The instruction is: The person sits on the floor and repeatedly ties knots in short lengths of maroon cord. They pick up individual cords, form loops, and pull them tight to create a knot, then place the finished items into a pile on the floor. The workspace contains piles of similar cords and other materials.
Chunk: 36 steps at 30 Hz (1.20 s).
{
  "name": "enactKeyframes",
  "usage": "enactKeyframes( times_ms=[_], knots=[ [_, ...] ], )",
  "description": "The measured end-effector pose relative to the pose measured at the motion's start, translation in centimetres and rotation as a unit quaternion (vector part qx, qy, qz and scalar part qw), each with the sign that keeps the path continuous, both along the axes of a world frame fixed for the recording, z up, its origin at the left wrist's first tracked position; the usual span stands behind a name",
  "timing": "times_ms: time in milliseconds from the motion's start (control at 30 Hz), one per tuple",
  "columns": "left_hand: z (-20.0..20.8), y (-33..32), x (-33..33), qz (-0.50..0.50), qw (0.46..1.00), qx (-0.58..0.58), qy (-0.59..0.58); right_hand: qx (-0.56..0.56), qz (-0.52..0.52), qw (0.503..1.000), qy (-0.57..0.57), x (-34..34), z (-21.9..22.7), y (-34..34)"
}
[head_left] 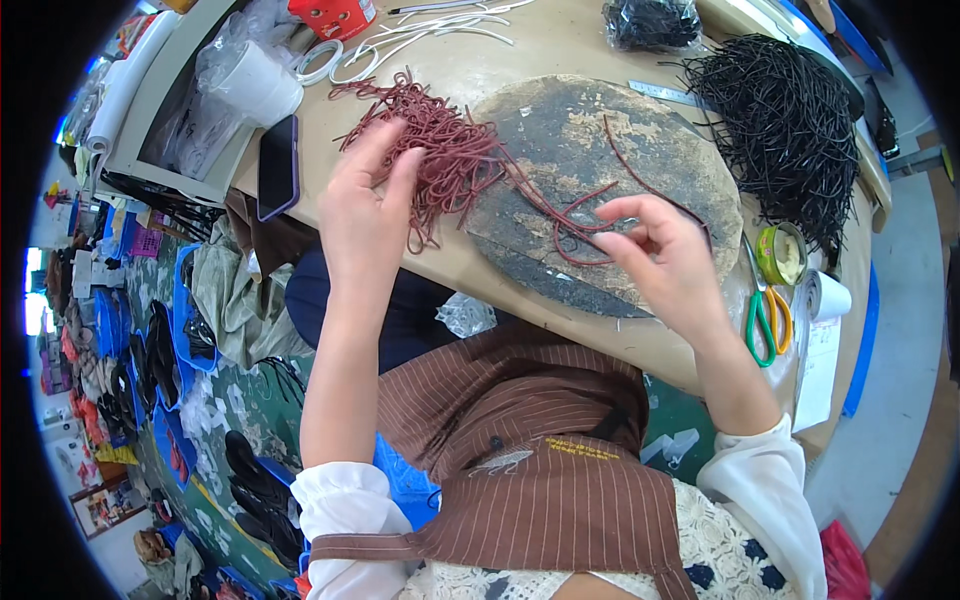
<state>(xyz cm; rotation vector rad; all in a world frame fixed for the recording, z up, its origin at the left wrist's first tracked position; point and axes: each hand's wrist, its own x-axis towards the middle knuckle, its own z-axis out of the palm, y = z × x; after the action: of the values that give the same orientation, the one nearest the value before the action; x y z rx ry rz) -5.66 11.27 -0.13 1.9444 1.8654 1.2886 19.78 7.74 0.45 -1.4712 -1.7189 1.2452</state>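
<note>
- Tan in its covering, the table [580, 50] is spreading beneath both hands and reaching well beyond them.
- Worn and grey, the round board [690, 150] is lying under the right hand, its left side running toward the heap by the left hand.
- Black cords [775, 130] are sprawling in a big pile, ahead and to the right of the right hand.
- Dark red cords [440, 150] are lying tangled in a heap just beside the left hand, partly overlapping the board. They are looking light, soft and bendy, probably not fragile but prone to snagging, so one strand is likely coming away best when taken near a free end.
- The left hand [370, 170] is hovering at the heap's near left side, somewhat blurred, its thumb and fingers curving apart with nothing showing between them.
- The right hand [655, 245] is bending its thumb and forefinger toward each other beside some strands; whether it is pinching one, I cannot tell.
- A dark phone [279, 168] is resting to the left of the left hand.
- Scissors [758, 298] are lying to the right of the right hand, beside a green tin [766, 254].
- Loose red strands [541, 204] are trailing from the heap toward the right hand, looping close to its fingertips.
</note>
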Motion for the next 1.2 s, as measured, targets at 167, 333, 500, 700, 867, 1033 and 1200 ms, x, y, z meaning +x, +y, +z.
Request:
enactKeyframes(
  times_ms=[167,333,500,700,867,1033,1200],
  knots=[
    [-1.7,-3.2,4.8,-0.217,0.973,0.013,0.083,0.214,0.074,0.937,-0.267,-2.3,-4.3,-0.4],
    [-4.7,-4.5,6.7,-0.252,0.963,0.011,0.09,0.263,0.103,0.926,-0.251,-1.5,-3.0,0.9],
    [-2.2,-1.5,9.2,-0.287,0.951,0.111,-0.005,0.071,0.094,0.993,-0.022,1.9,2.8,1.7],
    [3.0,2.1,10.8,-0.291,0.927,0.218,0.085,0.108,0.034,0.993,-0.041,4.0,6.8,3.3],
    [4.7,-0.9,9.4,-0.323,0.932,0.163,0.013,-0.102,0.193,0.968,0.12,5.6,8.4,2.5],
    [1.0,-5.4,9.4,-0.293,0.875,-0.177,-0.343,-0.214,0.173,0.904,0.328,2.7,3.2,1.7],
    [0.0,-5.7,7.3,-0.294,0.625,-0.373,-0.62,-0.136,0.126,0.967,0.175,0.0,3.6,2.3]
  ],
)
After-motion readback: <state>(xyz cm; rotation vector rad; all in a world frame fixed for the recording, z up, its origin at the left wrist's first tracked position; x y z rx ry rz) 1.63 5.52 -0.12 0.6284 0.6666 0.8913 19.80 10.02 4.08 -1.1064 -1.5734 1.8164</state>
